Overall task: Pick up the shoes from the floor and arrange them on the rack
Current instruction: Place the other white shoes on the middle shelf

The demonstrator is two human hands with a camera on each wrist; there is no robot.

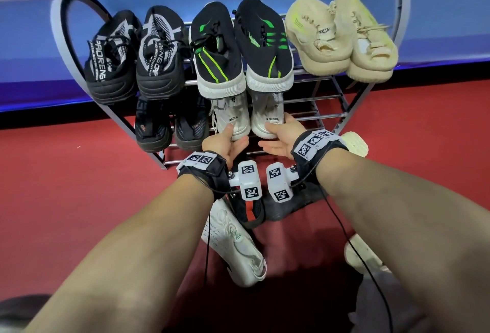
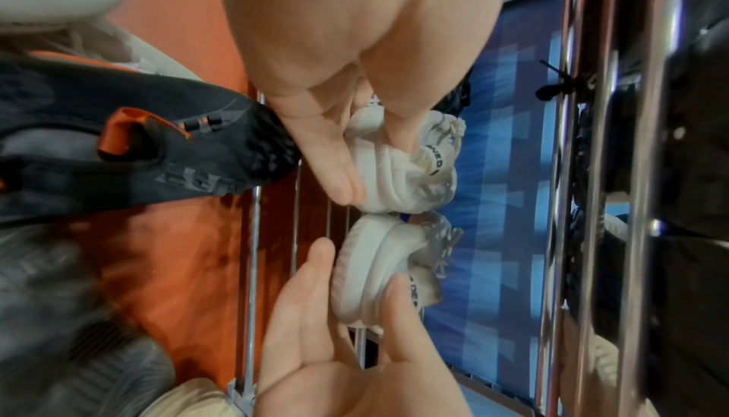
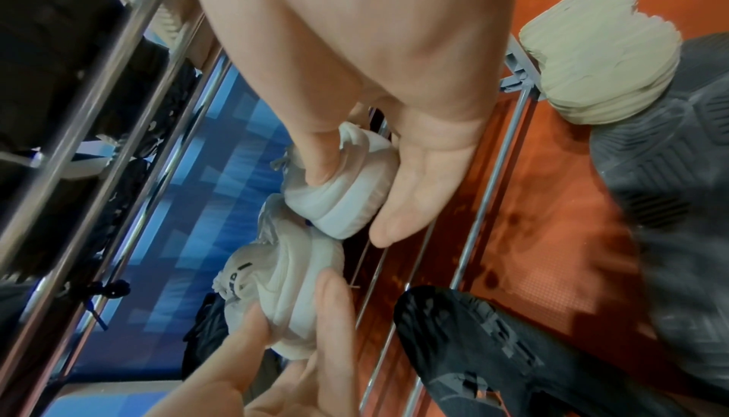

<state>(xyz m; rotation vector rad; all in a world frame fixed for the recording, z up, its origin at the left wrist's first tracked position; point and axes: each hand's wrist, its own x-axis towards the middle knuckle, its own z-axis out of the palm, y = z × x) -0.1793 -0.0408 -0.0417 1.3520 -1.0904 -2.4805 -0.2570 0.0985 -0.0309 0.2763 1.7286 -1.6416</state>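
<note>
Holding one white sneaker in each hand, I have the pair side by side on the lower tier of the rack [image 1: 328, 99], toes pointing away from me and heels toward me. My left hand [image 1: 225, 144] takes the left white sneaker [image 1: 233, 118] at the heel, thumb on top and fingers under the sole; my right hand [image 1: 281, 139] does the same to the right white sneaker [image 1: 267, 118]. Both grips are loose pinches, the fingers nearly straight.

These shoes seem light to me, with a soft knit upper that gives under the thumb and a thick foam sole that holds its shape. So I judge the heel the best place to hold: the firm sole takes the fingers, and the padded collar takes the thumb without slipping. The laces [image 2: 441, 243] hang loose and could snag on the rack's thin chrome bars.

More shoes wait on the red floor [image 1: 66, 187] near my wrists, among them a white shoe on its side [image 1: 236, 248] and a black shoe with an orange tab [image 2: 157, 149].
</note>
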